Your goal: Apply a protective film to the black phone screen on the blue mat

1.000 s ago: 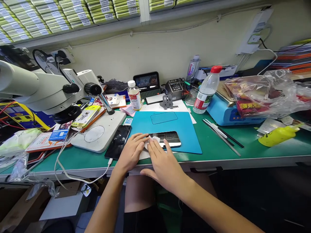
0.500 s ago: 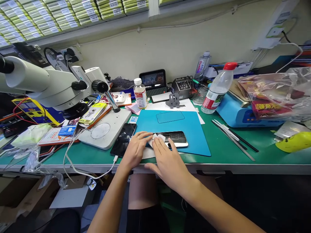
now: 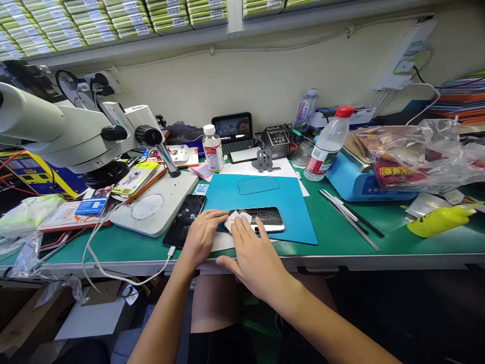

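Observation:
A phone (image 3: 271, 218) with a dark, glossy upper face and a light edge lies flat on the blue mat (image 3: 220, 189). At its left end, my left hand (image 3: 200, 235) grips the phone, fingers bent and close together. My right hand (image 3: 255, 247) presses a crumpled white tissue (image 3: 244, 216) against the phone's face, with fingers mostly together and the thumb held away. The hands hide the phone's left part. Left of my left hand, a black phone (image 3: 184, 220) with a white cable plug (image 3: 172, 251) by its lower edge lies on the green bench.
A microscope (image 3: 68, 131) stands on a white base (image 3: 172, 202) at left. Behind the mat are a labelled bottle (image 3: 213, 151), a small screen (image 3: 233, 126) and a grey stand (image 3: 264, 161). Rightward lie thin tools (image 3: 350, 212), a red-capped bottle (image 3: 329, 144) and a yellow bottle (image 3: 439, 221).
The camera view has shifted slightly, so the bench contents appear further left. Both hands keep nearly the same place on the phone, with the tissue under my right fingers.

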`<state>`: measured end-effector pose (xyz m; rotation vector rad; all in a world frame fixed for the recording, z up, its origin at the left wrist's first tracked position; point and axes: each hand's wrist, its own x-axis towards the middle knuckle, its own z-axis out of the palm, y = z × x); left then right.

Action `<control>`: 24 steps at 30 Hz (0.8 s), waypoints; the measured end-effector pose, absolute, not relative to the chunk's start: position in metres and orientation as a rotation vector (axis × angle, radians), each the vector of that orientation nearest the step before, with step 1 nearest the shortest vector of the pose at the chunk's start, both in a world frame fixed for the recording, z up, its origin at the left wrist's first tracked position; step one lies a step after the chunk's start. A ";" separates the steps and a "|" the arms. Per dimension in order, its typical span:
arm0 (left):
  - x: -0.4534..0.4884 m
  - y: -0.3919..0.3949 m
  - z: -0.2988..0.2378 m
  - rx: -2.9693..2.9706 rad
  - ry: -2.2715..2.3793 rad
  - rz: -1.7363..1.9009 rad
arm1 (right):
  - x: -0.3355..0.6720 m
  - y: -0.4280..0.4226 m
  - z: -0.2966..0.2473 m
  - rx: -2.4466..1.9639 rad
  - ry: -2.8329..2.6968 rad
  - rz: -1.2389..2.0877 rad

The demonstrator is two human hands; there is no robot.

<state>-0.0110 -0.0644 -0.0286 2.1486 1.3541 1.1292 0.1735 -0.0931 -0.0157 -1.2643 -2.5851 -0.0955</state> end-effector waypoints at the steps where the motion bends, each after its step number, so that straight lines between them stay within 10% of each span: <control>1: -0.012 -0.064 -0.029 2.126 1.363 1.168 | 0.171 -0.088 -0.014 -1.266 -2.593 -0.095; 24: -0.003 -0.069 -0.026 2.114 1.483 1.068 | 0.175 -0.087 -0.027 -1.207 -2.537 -0.070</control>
